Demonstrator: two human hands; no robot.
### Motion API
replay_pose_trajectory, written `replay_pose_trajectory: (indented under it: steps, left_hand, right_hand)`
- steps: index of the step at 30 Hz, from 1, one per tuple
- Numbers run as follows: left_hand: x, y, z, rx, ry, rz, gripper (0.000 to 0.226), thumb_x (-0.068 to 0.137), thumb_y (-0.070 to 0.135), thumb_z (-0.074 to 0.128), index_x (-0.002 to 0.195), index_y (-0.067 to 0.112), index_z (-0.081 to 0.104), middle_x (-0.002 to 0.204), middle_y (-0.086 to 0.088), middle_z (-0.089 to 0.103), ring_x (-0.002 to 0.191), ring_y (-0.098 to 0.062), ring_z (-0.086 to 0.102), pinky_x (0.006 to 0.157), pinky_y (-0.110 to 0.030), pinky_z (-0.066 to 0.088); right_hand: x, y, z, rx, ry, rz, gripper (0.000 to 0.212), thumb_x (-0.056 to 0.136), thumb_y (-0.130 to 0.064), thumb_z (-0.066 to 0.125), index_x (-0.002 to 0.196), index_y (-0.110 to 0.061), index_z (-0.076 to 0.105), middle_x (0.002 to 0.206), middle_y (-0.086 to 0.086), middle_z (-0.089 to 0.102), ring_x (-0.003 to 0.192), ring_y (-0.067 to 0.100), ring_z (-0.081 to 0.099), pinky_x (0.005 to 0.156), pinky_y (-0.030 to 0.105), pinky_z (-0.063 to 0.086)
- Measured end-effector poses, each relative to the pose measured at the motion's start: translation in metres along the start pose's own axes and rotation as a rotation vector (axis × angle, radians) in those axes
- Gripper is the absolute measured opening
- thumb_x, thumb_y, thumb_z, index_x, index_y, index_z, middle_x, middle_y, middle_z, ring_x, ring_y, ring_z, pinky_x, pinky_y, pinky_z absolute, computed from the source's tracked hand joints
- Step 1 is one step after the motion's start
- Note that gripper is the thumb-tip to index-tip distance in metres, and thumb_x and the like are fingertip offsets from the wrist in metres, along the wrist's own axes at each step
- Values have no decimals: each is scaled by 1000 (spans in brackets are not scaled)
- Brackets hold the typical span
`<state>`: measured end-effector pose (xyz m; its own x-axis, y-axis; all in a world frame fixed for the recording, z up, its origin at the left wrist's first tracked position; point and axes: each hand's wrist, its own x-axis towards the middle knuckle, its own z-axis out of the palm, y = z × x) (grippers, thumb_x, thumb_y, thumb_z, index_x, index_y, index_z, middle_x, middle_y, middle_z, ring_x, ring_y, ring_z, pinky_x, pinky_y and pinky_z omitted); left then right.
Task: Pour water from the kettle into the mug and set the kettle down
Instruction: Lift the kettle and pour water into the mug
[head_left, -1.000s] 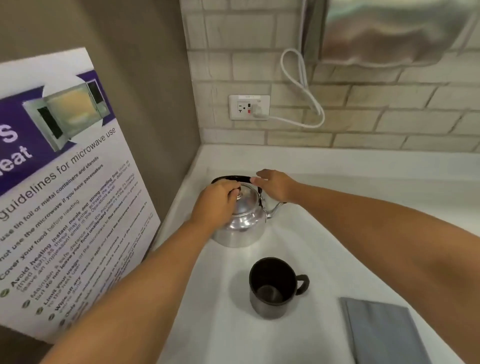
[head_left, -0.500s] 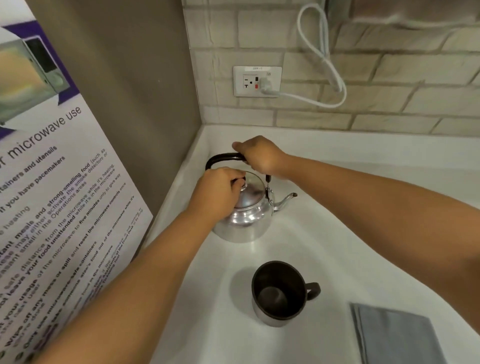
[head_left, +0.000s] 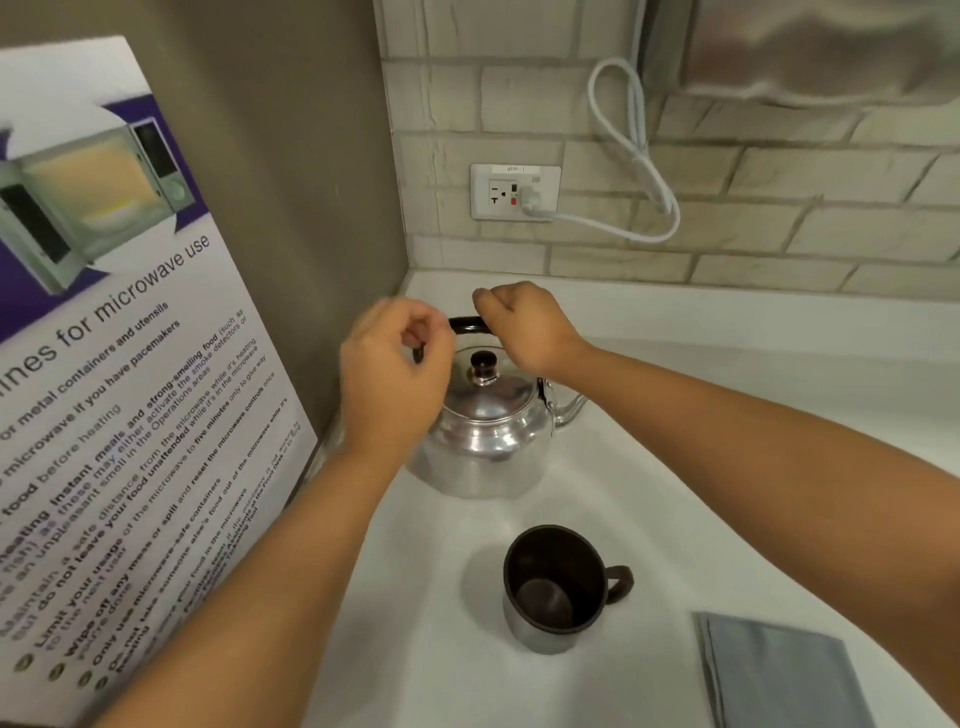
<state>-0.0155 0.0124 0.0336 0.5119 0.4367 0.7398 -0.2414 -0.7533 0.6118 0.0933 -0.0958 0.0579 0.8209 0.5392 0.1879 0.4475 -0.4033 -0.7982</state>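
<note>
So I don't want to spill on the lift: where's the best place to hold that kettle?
Take the kettle by its black handle, from above. The handle arches upright over the lid, so a closed grip at its top carries the body hanging level below. The right hand is already on it there. The spout points right, toward the mug side.

The kettle (head_left: 485, 441) was shiny silver with a black handle, the mug (head_left: 558, 587) dark brown, the counter (head_left: 727, 415) white, the folded cloth (head_left: 779, 675) grey.

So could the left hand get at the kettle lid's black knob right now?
Probably yes: the left hand hovers just left of the black knob on the shiny metal kettle, with nothing between them.
</note>
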Motion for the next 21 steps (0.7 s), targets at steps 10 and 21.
replay_pose_trajectory:
  steps: [10, 21]
  left_hand:
    - [41, 32, 6, -396, -34, -513, 55, 90, 30, 54, 38, 26, 36, 40, 15, 31, 44, -4, 31, 45, -21, 29]
    - [26, 37, -18, -380, 8, -582, 50, 76, 18, 56, 36, 22, 26, 40, 12, 16, 45, -8, 16, 42, -24, 15]
  right_hand:
    - [-27, -56, -34, 74, 117, -171, 41, 97, -28, 41, 66, -8, 58, 52, -9, 49, 48, 1, 45, 52, 11, 35]
    - [-185, 48, -37, 197, 475, 35, 23, 91, -36, 49, 75, -22, 59, 75, -3, 64, 73, 10, 60, 66, 14, 44]
